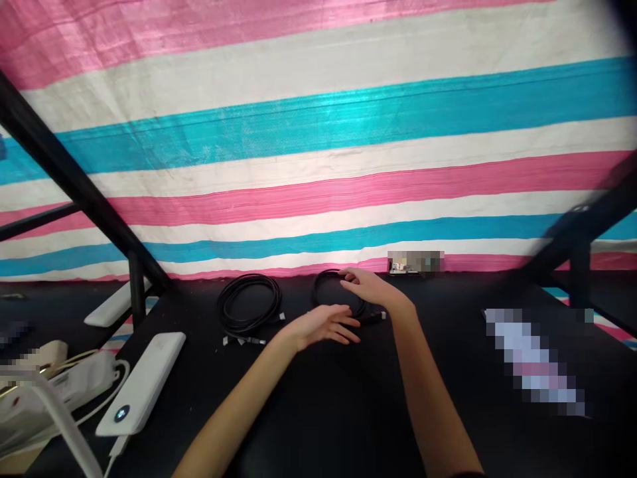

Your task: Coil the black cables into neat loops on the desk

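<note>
a: nearest us, what's lying by the left arm?

b: a white power bank (142, 385), untouched. further on, the left hand (326, 325) is hovering flat, fingers loosely spread, just at the near edge of a black cable coil (343, 299).

a: and the right hand (365, 287)?

b: it's resting on that coil, fingers curled as if pinching a strand, though i can't tell for sure. it looks like coiling is underway; next calls for steadying the loops. a second coil (250, 305) is lying beyond, left.
</note>
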Available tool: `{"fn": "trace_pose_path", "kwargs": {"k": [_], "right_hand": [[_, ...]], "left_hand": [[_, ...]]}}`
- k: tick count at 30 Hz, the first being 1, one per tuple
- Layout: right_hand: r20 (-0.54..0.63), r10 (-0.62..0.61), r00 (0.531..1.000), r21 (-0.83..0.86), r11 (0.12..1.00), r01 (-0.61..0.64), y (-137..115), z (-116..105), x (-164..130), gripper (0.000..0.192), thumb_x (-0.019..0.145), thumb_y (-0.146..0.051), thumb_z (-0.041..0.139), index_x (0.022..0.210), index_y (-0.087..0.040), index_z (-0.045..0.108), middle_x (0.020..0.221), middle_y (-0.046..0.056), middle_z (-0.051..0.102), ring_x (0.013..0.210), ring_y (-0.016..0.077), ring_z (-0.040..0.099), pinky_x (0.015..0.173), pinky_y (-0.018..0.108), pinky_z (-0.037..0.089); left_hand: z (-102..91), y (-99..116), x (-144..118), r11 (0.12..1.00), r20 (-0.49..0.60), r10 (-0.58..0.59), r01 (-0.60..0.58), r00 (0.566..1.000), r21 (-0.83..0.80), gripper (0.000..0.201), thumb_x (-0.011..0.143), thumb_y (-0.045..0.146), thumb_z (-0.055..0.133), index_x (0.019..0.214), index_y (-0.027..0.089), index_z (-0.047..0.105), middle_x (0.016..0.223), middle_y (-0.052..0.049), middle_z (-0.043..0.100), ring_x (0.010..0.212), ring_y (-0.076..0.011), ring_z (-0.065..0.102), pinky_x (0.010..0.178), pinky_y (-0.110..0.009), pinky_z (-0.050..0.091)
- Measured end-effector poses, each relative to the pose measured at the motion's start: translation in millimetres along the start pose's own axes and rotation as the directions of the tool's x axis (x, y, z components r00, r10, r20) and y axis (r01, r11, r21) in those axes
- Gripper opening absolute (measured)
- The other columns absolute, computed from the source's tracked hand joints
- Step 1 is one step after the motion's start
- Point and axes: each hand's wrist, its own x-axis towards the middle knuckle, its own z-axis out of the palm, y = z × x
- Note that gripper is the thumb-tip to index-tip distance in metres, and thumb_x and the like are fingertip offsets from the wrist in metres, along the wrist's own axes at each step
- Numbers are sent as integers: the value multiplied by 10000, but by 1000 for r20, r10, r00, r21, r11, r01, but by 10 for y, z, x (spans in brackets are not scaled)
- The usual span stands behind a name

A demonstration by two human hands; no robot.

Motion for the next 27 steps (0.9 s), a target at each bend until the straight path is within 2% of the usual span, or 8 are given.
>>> {"fn": "trace_pose_path", "kwargs": {"k": [1, 4, 9, 11, 14, 18, 24, 27], "right_hand": [[4, -3, 1000, 2, 1000, 3, -32, -37, -39, 345, 872, -233, 520, 1179, -104, 608, 1071, 141, 662, 946, 222, 611, 838, 321, 470], [13, -12, 1000, 6, 1000, 11, -144, -150, -165, 376, 894, -272, 482, 1216, -103, 578, 1045, 137, 655, 941, 221, 610, 831, 317, 464], [36, -37, 999, 51, 998, 36, -316, -236, -304, 424, 885, -343, 474, 1235, -122, 566, 970, 117, 654, 883, 224, 606, 796, 335, 464], [55, -59, 997, 69, 996, 55, -336, -222, -310, 432, 872, -369, 479, 1217, -127, 576, 921, 107, 653, 846, 221, 604, 770, 336, 467], [74, -78, 994, 89, 993, 72, -312, -183, -284, 423, 855, -406, 490, 1180, -156, 591, 912, 94, 648, 829, 217, 601, 739, 331, 472], [87, -88, 992, 88, 993, 80, -277, -156, -262, 446, 844, -452, 491, 1180, -174, 586, 927, 89, 645, 837, 215, 597, 744, 330, 469], [132, -48, 990, 36, 998, 43, -331, -199, -311, 520, 841, -497, 475, 1233, -166, 561, 936, 98, 653, 849, 225, 602, 756, 330, 468], [152, -25, 988, 15, 1000, 23, -329, -222, -327, 556, 841, -526, 454, 1257, -167, 541, 939, 98, 656, 859, 231, 607, 766, 333, 466]], "left_hand": [[-92, 89, -71, 963, -122, 120, -86, 985, 256, 372, 851, 425, 508, 1005, 138, 688, 1102, -156, 675, 827, -230, 687, 741, -315, 505], [-529, 304, -297, 894, -421, 271, -64, 866, 443, 339, 859, 406, 508, 1008, 169, 700, 1151, -112, 665, 1013, -245, 630, 906, -326, 440], [-1392, 257, -646, 828, -859, 313, 327, 405, 456, 406, 863, 235, 542, 1239, 80, 534, 1426, -234, 383, 1374, -384, 230, 1047, -518, 274], [-1631, 144, -748, 800, -911, 271, 455, 310, 392, 398, 854, 233, 587, 1225, 100, 535, 1386, -203, 426, 1323, -363, 329, 1027, -552, 310], [-1847, -9, -848, 758, -935, 215, 555, 282, 342, 349, 870, 307, 595, 1184, 158, 558, 1236, -103, 550, 1106, -252, 547, 918, -476, 463], [-1951, -81, -889, 736, -930, 247, 571, 272, 363, 333, 881, 320, 580, 1168, 153, 563, 1177, -98, 576, 1028, -227, 584, 853, -430, 504], [-1948, 2, -791, 775, -892, 385, 443, 236, 451, 325, 897, 340, 551, 1160, 151, 567, 1182, -102, 575, 1031, -225, 579, 865, -440, 497], [-1932, 26, -763, 816, -878, 397, 335, 267, 471, 303, 904, 350, 539, 1119, 140, 576, 1090, -87, 606, 919, -189, 609, 788, -391, 524]]}}
